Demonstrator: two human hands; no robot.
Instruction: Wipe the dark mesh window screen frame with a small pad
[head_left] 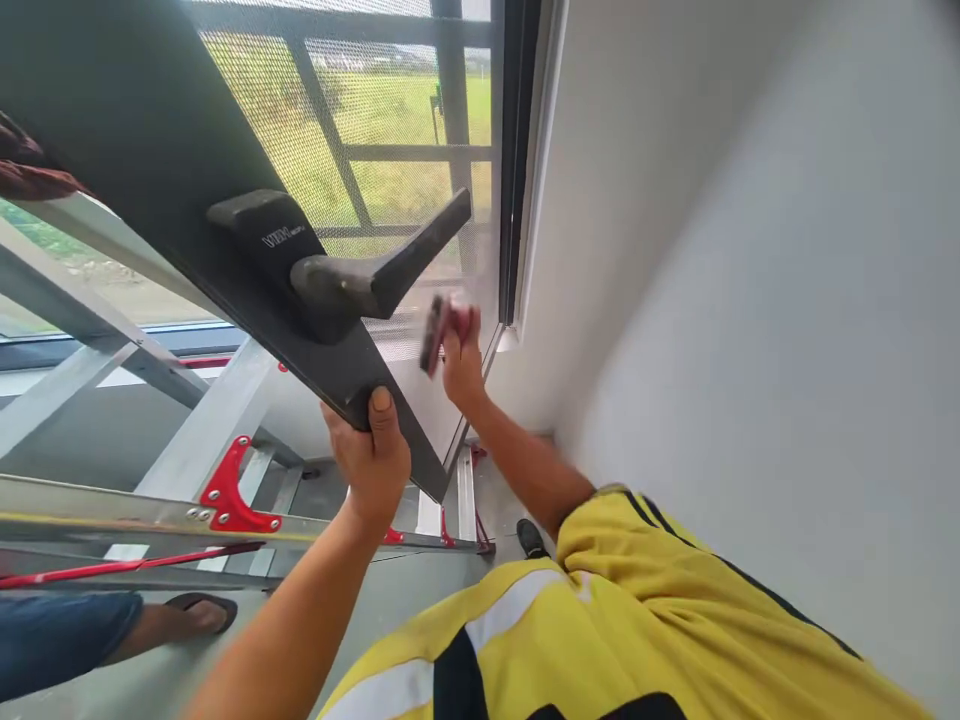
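Gripping the dark window sash (150, 150) at its lower edge, my left hand (371, 455) is clenching the frame; my right hand (459, 350) is pressing a blurred small tool (433, 335) against the mesh screen (420, 120); mesh risks tearing.

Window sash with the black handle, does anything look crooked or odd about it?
Yes. The window sash hangs steeply tilted against the upright window frame, not square in it. The left hand grips its lower edge below the handle; the right hand holds a blurred dark tool against the mesh screen.
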